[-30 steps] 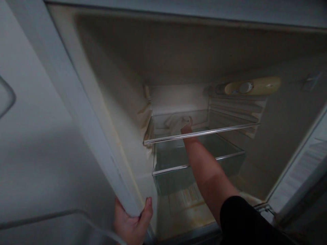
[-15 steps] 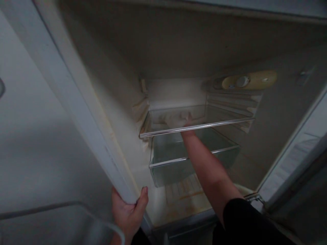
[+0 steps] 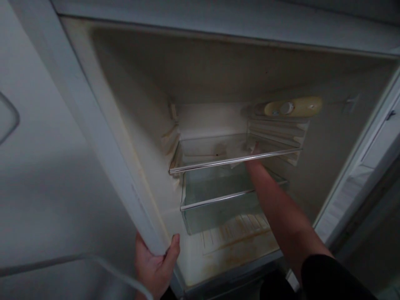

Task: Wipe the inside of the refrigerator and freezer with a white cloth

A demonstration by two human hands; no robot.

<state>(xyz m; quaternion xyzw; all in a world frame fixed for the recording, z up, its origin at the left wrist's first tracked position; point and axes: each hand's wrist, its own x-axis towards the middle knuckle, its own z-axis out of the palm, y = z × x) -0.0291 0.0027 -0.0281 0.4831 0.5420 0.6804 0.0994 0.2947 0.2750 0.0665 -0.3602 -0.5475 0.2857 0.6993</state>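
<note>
My left hand grips the left edge of the fridge body, thumb on the inner side and fingers round the outside. My right arm reaches deep into the fridge. My right hand is behind and below the front rim of the upper glass shelf, seen blurred through the glass. A pale white cloth shows at its fingers, lying between this shelf and the lower glass level. The fingers look closed on the cloth, though the glass partly veils them.
A greenish clear drawer sits below under a lower glass shelf with a metal-coloured rim. Brown stains mark the fridge floor. A yellowed thermostat housing juts from the right wall. A grey cable crosses at lower left.
My right hand has moved to the right with the cloth beneath the upper shelf. My left hand keeps its grip on the fridge edge. The view has tilted slightly upward.
</note>
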